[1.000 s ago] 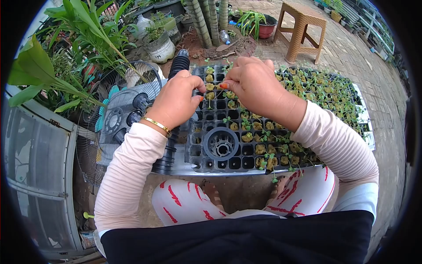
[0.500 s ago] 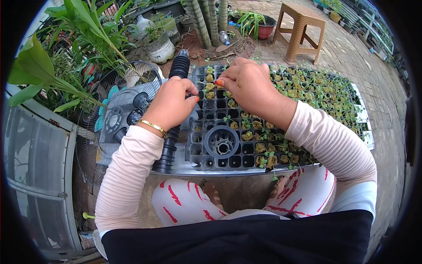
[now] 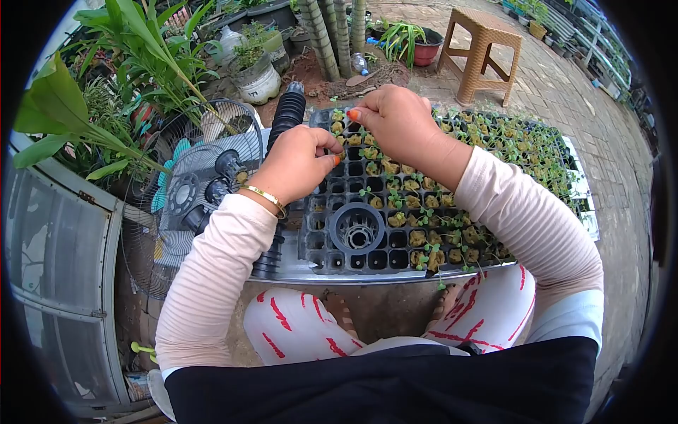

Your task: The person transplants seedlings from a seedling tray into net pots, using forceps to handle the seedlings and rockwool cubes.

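**Where Fingertips Pinch, Frail Seedlings Sit**

As the fingertips (image 3: pixel 352 114) of the right hand (image 3: pixel 399 124) close in a tight pinch over the far rows of the seedling tray (image 3: pixel 353 263), whatever sits between them is too small to make out from here. The left hand (image 3: pixel 296 166) is likewise curled shut, thumb pressed to forefinger just above the tray's left edge. I cannot tell whether it holds a sprout or nothing.

Under both hands lie the seedlings (image 3: pixel 424 215), thread-thin stems with tiny paired leaves, each rooted in a tan, spongy-looking plug (image 3: pixel 418 240). I'd judge them nearly weightless, soft and easily bruised. The plug looks a safer place to take hold than the stem, and with only a light pinch. The tray is black moulded plastic, a grid of square cells, thin-walled and probably flexible, with many near cells bare. A round ribbed black cup (image 3: pixel 355 230) rests among those cells.

Further out, a gold bracelet (image 3: pixel 265 198) rings the left wrist above a ribbed pale sleeve (image 3: pixel 212 275). A black corrugated hose (image 3: pixel 286 116) runs along the tray's left side with a wire-caged fan (image 3: pixel 191 187) beside it. A woven-look stool (image 3: pixel 487 46) stands beyond on brick paving (image 3: pixel 607 127).
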A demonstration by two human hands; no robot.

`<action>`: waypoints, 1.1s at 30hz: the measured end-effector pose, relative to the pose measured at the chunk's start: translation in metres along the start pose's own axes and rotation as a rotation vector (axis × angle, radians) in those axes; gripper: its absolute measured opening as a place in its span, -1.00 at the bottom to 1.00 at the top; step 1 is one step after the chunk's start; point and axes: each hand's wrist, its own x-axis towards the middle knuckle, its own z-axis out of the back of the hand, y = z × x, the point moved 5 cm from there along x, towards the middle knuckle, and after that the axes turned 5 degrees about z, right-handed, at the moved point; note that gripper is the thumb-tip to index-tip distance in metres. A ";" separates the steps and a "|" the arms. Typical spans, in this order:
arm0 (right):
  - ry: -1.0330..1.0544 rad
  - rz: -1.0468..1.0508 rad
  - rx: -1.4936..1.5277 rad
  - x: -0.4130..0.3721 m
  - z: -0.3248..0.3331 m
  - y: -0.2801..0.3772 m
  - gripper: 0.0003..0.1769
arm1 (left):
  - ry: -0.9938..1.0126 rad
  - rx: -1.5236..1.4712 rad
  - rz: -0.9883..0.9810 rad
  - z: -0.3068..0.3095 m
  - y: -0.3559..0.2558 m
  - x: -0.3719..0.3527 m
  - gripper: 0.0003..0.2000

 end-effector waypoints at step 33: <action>-0.406 0.189 0.406 -0.126 0.138 -0.002 -0.66 | 0.065 -0.445 0.193 0.010 0.016 -0.022 -0.85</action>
